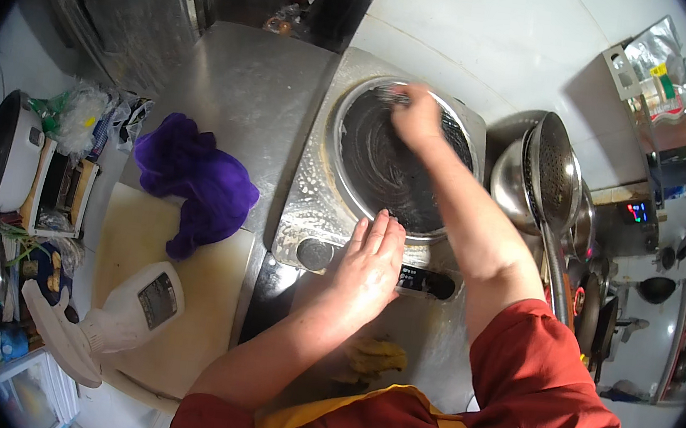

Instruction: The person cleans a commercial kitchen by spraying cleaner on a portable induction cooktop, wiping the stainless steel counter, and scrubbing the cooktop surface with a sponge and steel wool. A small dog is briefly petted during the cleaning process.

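A countertop induction cooker [311, 210] with a stained metal housing stands before me. Its round black plate [381, 149] is wet and streaked with curved smears inside a metal ring. My right hand [419, 117] grips what looks like a steel wool scouring pad [392, 94], blurred, against the far part of the plate. On the near side of the ring, my left hand [370, 264] lies flat with its fingers stretched out, holding nothing. Beneath its wrist, part of the cooker's front is hidden. A control knob [315, 254] and a dark control panel [427, 282] show on either side.
To the left, a purple cloth [199, 180] lies partly on a cutting board [208, 300]. A white spray bottle [133, 305] is on that board. Metal strainers [551, 173] and bowls crowd the right side. A yellow cloth [375, 358] lies close to my body.
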Demonstrator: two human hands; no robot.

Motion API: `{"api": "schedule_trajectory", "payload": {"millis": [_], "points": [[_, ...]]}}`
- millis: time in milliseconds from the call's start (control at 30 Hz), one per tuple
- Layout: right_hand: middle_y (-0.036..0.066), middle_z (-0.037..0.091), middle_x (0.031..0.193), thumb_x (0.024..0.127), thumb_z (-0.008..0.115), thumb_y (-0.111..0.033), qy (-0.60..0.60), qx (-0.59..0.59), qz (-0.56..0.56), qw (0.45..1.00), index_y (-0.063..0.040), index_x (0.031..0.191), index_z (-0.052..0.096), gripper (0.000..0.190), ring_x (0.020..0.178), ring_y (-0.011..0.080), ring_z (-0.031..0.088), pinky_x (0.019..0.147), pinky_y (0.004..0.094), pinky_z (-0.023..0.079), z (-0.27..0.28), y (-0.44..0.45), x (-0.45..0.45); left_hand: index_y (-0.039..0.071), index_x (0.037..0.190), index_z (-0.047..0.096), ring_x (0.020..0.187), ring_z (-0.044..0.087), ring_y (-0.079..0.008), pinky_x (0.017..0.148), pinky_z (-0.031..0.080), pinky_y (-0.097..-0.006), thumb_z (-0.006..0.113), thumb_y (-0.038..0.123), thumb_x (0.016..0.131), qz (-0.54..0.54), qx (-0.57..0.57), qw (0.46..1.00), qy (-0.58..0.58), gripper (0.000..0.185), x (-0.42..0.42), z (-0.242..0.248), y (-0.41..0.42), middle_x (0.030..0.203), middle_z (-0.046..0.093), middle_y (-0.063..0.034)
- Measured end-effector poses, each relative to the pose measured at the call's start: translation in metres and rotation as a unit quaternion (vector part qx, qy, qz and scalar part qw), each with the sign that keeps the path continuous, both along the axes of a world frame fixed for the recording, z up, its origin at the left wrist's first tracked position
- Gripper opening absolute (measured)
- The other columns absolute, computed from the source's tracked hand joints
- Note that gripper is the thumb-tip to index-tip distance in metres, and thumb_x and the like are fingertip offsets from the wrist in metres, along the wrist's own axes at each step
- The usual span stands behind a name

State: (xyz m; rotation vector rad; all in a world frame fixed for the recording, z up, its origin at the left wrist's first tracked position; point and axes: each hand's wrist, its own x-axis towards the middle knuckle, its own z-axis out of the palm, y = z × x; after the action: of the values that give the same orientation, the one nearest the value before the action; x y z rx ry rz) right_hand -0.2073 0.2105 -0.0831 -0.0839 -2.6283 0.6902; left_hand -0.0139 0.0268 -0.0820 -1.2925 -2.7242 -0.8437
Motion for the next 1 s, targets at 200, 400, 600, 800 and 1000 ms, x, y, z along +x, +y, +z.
{"api": "schedule_trajectory", "payload": {"millis": [200,400,600,800,1000], "points": [[0.010,0.070,0.090,0.076,0.074,-0.002,-0.361,-0.149,0.271,0.880,-0.001,0.092,0.074,0.016,0.093,0.0214,0.068,0.086,0.0354,0.051,0.030,-0.015,0.087,-0.010,0.138,0.043,0.142,0.034,-0.0396,0.118,0.027,-0.0523,0.090,0.033,0.060,-0.014,0.004,1.000,-0.011,0.102,0.000,-0.001,-0.002,0.140,0.045,-0.0236],[0.021,0.069,0.104,0.081,0.078,-0.016,-0.087,-0.054,0.175,0.979,-0.005,0.096,0.074,0.019,0.100,0.0356,0.067,0.091,0.0410,0.052,0.000,0.005,-0.005,-0.010,0.139,0.043,0.142,0.034,-0.0392,0.118,0.027,-0.0521,0.090,0.036,0.060,-0.009,-0.012,1.000,-0.009,0.102,0.000,0.004,0.000,0.141,0.045,-0.0230],[0.031,0.066,0.098,0.088,0.058,-0.012,-0.269,0.227,-0.100,0.930,0.006,0.094,0.069,0.022,0.093,0.0438,0.067,0.084,0.0508,0.054,0.036,0.077,0.066,-0.010,0.138,0.044,0.142,0.033,-0.0391,0.119,0.026,-0.0522,0.089,0.036,0.060,-0.001,0.005,1.000,-0.011,0.101,0.001,0.001,0.000,0.140,0.046,-0.0232],[0.029,0.063,0.083,0.077,0.066,-0.006,-0.086,0.059,0.144,0.984,0.006,0.081,0.064,0.013,0.082,0.0474,0.064,0.073,0.0487,0.052,-0.013,-0.007,0.055,-0.010,0.139,0.044,0.140,0.035,-0.0372,0.118,0.026,-0.0525,0.089,0.036,0.060,0.013,0.008,1.000,0.017,0.102,0.006,-0.010,0.003,0.141,0.046,-0.0219],[0.024,0.063,0.101,0.091,0.053,-0.013,-0.071,0.251,-0.137,0.956,0.000,0.097,0.060,0.016,0.086,0.0448,0.066,0.075,0.0539,0.054,-0.010,0.062,0.015,-0.014,0.134,0.050,0.138,0.040,-0.0364,0.116,0.029,-0.0559,0.058,0.016,0.083,0.023,0.042,0.998,0.036,0.060,0.008,-0.011,0.003,0.140,0.048,-0.0247]]}}
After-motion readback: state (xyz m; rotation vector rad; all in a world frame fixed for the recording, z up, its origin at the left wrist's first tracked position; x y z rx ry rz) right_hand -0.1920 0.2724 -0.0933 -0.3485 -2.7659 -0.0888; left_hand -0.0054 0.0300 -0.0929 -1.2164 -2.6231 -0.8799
